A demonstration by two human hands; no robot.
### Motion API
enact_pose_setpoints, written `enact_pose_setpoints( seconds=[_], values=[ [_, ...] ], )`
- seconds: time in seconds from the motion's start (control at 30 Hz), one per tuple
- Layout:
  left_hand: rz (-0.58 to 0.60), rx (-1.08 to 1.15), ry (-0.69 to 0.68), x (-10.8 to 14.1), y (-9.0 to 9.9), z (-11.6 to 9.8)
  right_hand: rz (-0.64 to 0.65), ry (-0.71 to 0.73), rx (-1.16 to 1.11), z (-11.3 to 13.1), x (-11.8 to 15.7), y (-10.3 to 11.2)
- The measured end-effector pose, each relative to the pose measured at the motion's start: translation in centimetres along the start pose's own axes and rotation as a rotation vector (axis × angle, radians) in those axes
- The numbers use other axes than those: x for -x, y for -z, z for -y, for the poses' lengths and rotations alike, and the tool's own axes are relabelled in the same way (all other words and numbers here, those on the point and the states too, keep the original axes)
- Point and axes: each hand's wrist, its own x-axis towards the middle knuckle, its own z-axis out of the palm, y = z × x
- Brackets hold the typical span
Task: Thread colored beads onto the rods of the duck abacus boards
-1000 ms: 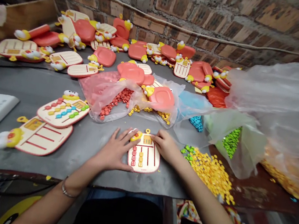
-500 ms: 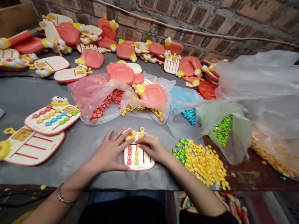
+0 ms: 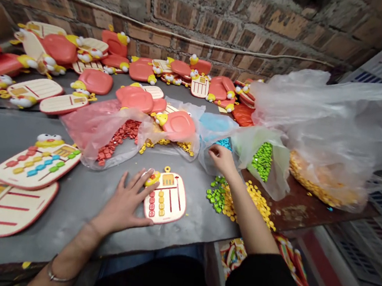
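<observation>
My left hand lies with fingers spread at the left edge of a cream toy board, its fingertips on the board's yellow duck head. Red and yellow beads fill two of the board's slots; the other two slots hold none. Over at the mouth of the bag of blue beads, my right hand has its fingers curled together. Whatever is between those fingertips is hidden.
Bags of red beads, yellow beads and green beads stand alongside. Loose yellow pieces and loose green beads lie under my right forearm. A bead-filled board overlaps another board at left. Red-backed boards line the wall.
My right hand has left the board and moved up and right to the blue bead bag. My left hand stays on the board. The camera view has shifted to the right.
</observation>
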Motion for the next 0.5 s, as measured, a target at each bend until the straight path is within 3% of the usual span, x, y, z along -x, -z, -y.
enact_pose_setpoints(
  seconds=[0.13,0.23,0.5],
  values=[
    [0.003,0.007,-0.001,0.0,0.0,0.1,0.099,0.149,0.096,-0.8,-3.0,-2.5],
    [0.011,0.009,-0.001,0.0,0.0,0.1,0.117,0.200,0.109,-0.4,-3.1,-3.6],
    [-0.006,-0.009,-0.014,0.0,-0.1,0.0,0.168,0.180,0.070,-2.3,0.9,-1.3]
  ],
)
